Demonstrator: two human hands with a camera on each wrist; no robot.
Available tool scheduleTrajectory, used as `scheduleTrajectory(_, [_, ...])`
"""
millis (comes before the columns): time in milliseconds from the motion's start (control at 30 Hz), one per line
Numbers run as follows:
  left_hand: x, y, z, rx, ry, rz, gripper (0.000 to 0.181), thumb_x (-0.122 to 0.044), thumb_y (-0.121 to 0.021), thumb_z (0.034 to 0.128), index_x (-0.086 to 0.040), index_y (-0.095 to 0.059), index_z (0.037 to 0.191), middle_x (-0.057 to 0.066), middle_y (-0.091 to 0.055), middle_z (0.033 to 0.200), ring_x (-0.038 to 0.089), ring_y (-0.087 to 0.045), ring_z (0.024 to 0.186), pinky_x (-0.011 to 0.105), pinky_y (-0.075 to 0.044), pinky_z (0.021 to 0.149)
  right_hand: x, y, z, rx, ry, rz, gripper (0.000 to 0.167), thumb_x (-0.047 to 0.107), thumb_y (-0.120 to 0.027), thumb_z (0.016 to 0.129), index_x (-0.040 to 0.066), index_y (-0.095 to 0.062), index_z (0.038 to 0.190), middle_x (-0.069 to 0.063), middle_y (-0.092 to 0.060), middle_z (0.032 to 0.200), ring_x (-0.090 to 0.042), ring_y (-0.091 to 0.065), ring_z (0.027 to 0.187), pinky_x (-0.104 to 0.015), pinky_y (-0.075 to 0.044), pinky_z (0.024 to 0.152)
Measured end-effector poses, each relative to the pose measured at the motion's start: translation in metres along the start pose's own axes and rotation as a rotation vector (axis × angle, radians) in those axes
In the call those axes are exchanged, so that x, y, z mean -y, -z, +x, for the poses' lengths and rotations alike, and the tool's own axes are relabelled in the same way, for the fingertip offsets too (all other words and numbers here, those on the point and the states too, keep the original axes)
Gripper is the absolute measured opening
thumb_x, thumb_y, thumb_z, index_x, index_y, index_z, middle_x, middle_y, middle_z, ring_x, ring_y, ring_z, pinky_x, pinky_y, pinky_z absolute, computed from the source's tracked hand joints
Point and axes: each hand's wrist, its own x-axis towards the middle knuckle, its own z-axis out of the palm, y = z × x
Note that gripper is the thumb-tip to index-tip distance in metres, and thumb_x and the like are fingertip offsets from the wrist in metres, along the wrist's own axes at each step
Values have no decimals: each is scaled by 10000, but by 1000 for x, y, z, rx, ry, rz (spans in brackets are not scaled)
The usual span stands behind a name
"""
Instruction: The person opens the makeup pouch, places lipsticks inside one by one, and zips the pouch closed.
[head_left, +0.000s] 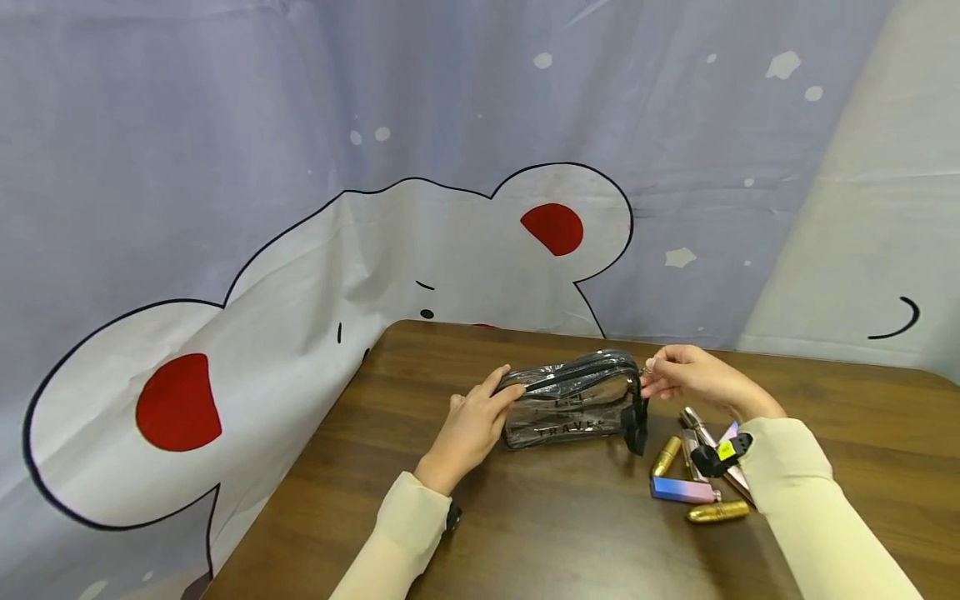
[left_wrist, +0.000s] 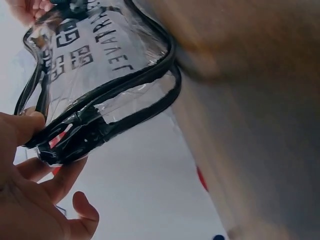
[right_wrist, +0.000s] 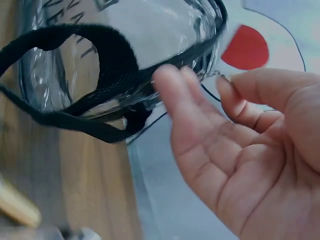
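Observation:
A clear plastic toiletry pouch point(head_left: 573, 412) with black piping and printed lettering sits on the wooden table. Its left end is gripped by my left hand point(head_left: 472, 423), thumb on one side and fingers on the other in the left wrist view. At the pouch's right end, my right hand point(head_left: 697, 379) pinches a small metal zipper pull point(right_wrist: 219, 75) between thumb and index finger. The other fingers lie close to the end panel, beside a black strap loop point(right_wrist: 117, 70). Through the clear wall I make out nothing packed inside.
Right of the pouch lie cosmetics: a blue-pink tube point(head_left: 682, 490), gold bullet-shaped tubes point(head_left: 718, 512) and several slim tubes point(head_left: 693, 423), partly hidden by the right wrist. Behind the wooden table point(head_left: 570, 533) hangs a printed curtain point(head_left: 450, 100).

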Motion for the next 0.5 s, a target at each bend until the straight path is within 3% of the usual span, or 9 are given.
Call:
scheduleTrajectory(167, [-5, 2, 1, 16, -31, 34, 337, -209, -554, 977, -291, -577, 1304, 60, -436, 1485, 249, -632, 1032, 433, -398, 739, 9, -6, 0, 2, 5, -189, 274, 144, -380, 1041, -113, -470, 1058, -202, -623, 964, -314, -706, 898, -273, -534, 651])
scheduleTrajectory(300, [-7, 2, 0, 22, -36, 50, 343, -206, -560, 974, -293, -580, 1305, 48, -432, 1491, 231, -631, 1006, 391, -365, 729, 17, -9, -2, -1, 11, -257, 257, 170, -355, 1051, -70, -446, 1032, -167, -581, 892, -289, -716, 776, -283, -499, 577])
scheduleTrajectory(367, [-9, 2, 1, 24, -41, 48, 344, -204, -562, 973, -293, -581, 1305, 52, -430, 1493, 233, -631, 1005, 392, -362, 727, 23, -12, -2, -10, 30, -359, 219, 161, -365, 1048, -39, -453, 1027, -140, -564, 821, -237, -683, 671, -291, -485, 559])
scheduleTrajectory(500, [-12, 1, 2, 17, -41, 37, 335, -201, -562, 973, -290, -584, 1295, 61, -440, 1486, 238, -633, 1010, 408, -366, 732, 37, -22, 0, -89, 110, -668, 142, 117, -425, 1014, 13, -517, 985, -97, -524, 795, -194, -528, 712, -339, -441, 626])
